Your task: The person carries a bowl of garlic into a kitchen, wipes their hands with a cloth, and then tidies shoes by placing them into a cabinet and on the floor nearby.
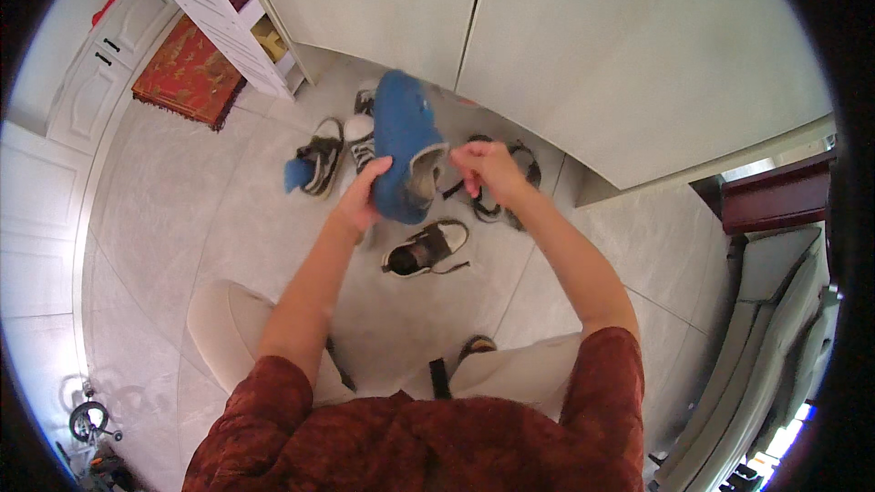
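My left hand [362, 196] grips a blue slipper [401, 128] from its left side, thumb on top. The slipper is held tilted above the floor, and its pale lined opening faces my right. Just right of that opening is my right hand [489, 171], fingers curled together; whether anything small is between them is hidden. Beneath my hands a dark sneaker [424, 251] with a white toe and loose lace lies on the tiles. Another dark sneaker [321, 159] stands further left, beside a small blue piece [297, 175]. Black strappy sandals [524, 164] lie partly behind my right hand.
A pale two-door cabinet [629, 55] stands ahead, with a white shelf unit [214, 23] at its left. A red patterned mat [190, 71] lies by white cupboards [100, 82]. A grey sofa [747, 374] is at the right, and a small wheeled object [88, 421] at lower left.
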A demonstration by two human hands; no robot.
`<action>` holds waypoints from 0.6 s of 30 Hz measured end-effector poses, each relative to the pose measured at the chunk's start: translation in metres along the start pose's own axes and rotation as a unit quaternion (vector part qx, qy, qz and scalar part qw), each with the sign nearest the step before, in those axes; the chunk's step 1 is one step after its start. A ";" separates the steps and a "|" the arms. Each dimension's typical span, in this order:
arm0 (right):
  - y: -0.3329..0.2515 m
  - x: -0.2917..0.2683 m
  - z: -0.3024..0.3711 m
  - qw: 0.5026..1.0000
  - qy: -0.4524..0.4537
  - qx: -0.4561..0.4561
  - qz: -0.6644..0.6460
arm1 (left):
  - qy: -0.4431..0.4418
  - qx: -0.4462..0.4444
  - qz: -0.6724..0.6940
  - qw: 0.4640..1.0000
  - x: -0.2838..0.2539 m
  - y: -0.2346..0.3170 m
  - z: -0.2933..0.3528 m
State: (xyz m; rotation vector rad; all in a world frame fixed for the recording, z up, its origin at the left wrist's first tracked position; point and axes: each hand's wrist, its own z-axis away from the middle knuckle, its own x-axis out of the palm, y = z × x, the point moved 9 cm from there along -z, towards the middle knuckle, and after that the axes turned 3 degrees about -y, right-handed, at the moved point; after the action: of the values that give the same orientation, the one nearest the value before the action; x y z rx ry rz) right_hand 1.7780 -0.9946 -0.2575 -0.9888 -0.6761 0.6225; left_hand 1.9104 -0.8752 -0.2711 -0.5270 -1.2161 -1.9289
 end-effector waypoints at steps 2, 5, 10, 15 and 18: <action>-0.009 -0.008 0.002 0.996 0.055 -0.025 0.068 | 0.010 0.007 -0.003 1.000 -0.001 -0.001 0.001; -0.025 -0.008 0.006 0.993 0.064 -0.059 0.086 | 0.012 0.014 -0.005 1.000 0.001 -0.002 0.000; -0.060 0.002 0.020 0.985 0.049 -0.137 0.098 | -0.046 -0.003 0.020 0.999 0.004 -0.010 -0.003; -0.094 0.013 0.032 0.967 0.089 -0.191 0.142 | -0.040 -0.021 0.063 0.997 -0.007 -0.018 -0.010; -0.115 0.018 0.037 0.955 0.120 -0.204 0.178 | -0.078 -0.017 0.072 0.994 -0.001 -0.016 -0.013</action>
State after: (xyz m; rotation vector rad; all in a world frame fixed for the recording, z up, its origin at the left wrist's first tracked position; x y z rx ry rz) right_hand 1.7800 -1.0094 -0.1363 -1.5668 -0.4175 0.6739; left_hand 1.8994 -0.8831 -0.2865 -0.7734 -1.2091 -1.8158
